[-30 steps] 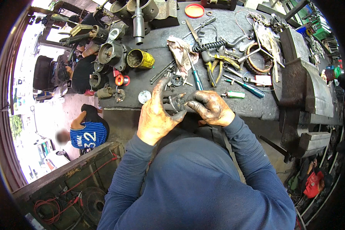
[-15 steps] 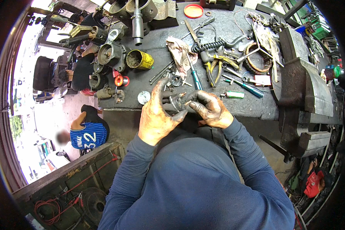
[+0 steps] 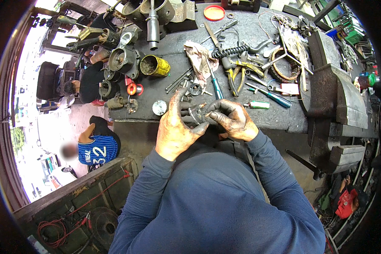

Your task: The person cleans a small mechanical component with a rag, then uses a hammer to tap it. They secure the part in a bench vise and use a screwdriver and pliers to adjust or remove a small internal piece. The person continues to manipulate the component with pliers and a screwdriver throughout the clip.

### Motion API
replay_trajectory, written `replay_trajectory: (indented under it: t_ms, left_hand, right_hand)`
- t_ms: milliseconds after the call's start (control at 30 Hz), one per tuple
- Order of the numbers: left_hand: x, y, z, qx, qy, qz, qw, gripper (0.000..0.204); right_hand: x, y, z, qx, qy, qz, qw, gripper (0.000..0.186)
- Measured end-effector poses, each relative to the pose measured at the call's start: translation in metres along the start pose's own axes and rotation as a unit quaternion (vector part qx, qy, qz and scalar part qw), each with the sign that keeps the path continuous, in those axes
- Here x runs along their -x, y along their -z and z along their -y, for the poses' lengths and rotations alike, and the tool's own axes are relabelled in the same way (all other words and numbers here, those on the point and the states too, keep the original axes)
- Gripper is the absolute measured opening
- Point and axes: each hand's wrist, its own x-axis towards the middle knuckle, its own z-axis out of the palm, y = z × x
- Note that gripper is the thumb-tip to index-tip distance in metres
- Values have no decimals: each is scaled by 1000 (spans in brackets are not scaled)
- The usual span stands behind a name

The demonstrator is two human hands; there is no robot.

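Above the near edge of the bench, my left hand is closed around a small round dark metal part with a copper-coloured stud. Its thumb supports the part from below, and the fingers curl behind it. Close against its right side, my right hand is pinched, thumb to forefinger. Something small and light shows at those fingertips, but its kind cannot be made out. Both hands are blackened with grease. Just beyond them lie a dark ring-shaped part and a teal-handled screwdriver.
Yellow-handled pliers, a wire-wound ring and a rag lie on the bench. A yellow can stands left, near metal housings. A large vise occupies the right. Another person is at lower left.
The round part has tilted slightly in my left hand, its copper stud now pointing more up and right. My right fingertips have shifted a little and curled more beside it.
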Motion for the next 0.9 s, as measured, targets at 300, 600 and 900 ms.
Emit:
replay_trajectory:
  t_ms: [300, 600, 900]
  left_hand:
    - [0, -2, 0, 21, 37, -3, 999, 102]
    - [0, -5, -1, -5, 61, -9, 998, 103]
    - [0, -5, 2, -7, 61, -14, 998, 101]
  right_hand:
    - [3, 1, -11, -175, -36, -6, 984, 22]
    - [1, -1, -10, 29, 6, -40, 999, 26]
    - [-3, 3, -29, -152, -38, -28, 987, 21]
